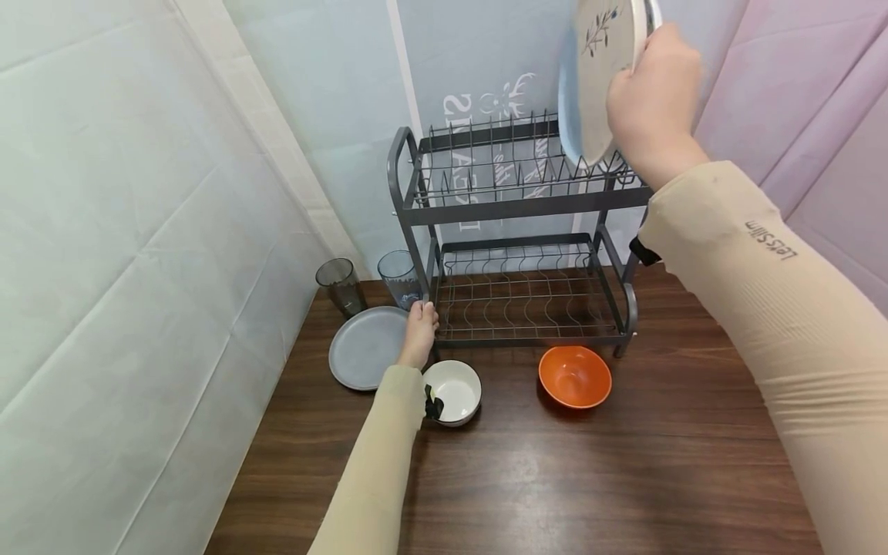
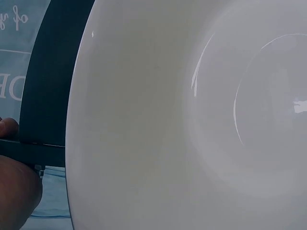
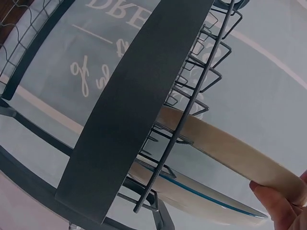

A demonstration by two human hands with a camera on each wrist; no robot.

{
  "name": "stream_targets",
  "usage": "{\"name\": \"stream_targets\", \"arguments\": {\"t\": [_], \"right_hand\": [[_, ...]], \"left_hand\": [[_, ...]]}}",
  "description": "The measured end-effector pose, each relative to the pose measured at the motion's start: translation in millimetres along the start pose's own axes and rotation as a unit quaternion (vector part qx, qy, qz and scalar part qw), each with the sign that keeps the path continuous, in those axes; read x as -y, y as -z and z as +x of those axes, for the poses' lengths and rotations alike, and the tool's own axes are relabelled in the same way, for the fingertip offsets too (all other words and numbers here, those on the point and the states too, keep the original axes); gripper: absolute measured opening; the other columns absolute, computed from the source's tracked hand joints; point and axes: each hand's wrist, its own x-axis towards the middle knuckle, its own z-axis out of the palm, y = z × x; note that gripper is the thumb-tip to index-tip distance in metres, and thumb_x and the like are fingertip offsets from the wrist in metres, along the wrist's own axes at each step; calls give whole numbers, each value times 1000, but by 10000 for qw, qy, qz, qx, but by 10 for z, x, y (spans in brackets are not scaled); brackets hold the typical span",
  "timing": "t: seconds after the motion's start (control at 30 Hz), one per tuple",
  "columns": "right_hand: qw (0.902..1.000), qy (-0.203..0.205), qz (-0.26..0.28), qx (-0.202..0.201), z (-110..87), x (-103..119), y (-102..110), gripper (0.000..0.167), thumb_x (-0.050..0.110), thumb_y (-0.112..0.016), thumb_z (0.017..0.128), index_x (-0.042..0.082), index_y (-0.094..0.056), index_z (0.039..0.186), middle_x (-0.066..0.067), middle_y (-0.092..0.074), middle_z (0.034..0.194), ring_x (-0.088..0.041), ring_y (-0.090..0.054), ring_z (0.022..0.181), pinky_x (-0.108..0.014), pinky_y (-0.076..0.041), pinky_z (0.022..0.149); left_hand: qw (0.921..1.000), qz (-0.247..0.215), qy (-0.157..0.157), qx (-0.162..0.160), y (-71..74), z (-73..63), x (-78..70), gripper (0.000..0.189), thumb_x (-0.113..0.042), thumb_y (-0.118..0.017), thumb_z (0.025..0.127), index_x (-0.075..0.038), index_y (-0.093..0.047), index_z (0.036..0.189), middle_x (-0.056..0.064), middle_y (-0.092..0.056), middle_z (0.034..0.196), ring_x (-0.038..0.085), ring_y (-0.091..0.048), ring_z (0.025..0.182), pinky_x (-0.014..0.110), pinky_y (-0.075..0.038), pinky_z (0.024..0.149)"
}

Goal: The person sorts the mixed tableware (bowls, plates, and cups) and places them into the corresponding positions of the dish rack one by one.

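Dark two-tier rack [image 1: 506,207] is being gripped low on its left side. Up top at the right, a cream sprig-print plate [image 1: 598,85] is being held pretty much upright, bottom edge down in the rack.

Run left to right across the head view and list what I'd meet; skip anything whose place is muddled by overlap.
Dark smoky glass → bluish glass → white bowl → orange bowl → right hand.

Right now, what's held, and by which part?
Right hand: the sprig-patterned plate, by its edge. Left hand: the dish rack, by its lower left frame.
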Motion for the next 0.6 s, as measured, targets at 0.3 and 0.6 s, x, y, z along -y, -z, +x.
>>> {"name": "stream_targets", "arguments": {"t": [0.3, 0.6], "right_hand": [[9998, -25, 45, 174, -7, -56, -22, 47, 5, -34, 86, 4, -40, 133, -14, -50, 134, -23, -54, 118, -31, -50, 86], [9995, 19, -199, 248, 23, -28, 30, 48, 5, -35, 84, 2, -42, 131, -16, -52, 131, -25, -55, 117, -33, -50, 86]], "left_hand": [[9999, 42, -74, 60, -6, -18, -10, 20, -31, -31, 102, -14, -36, 92, 0, -33, 80, 16, -38, 83, 36, -37, 86], [9999, -82, -30, 60, 2, -19, -29, 19, -30, -32, 102, -14, -34, 90, 1, -33, 81, 17, -37, 84, 36, -38, 90]]}}
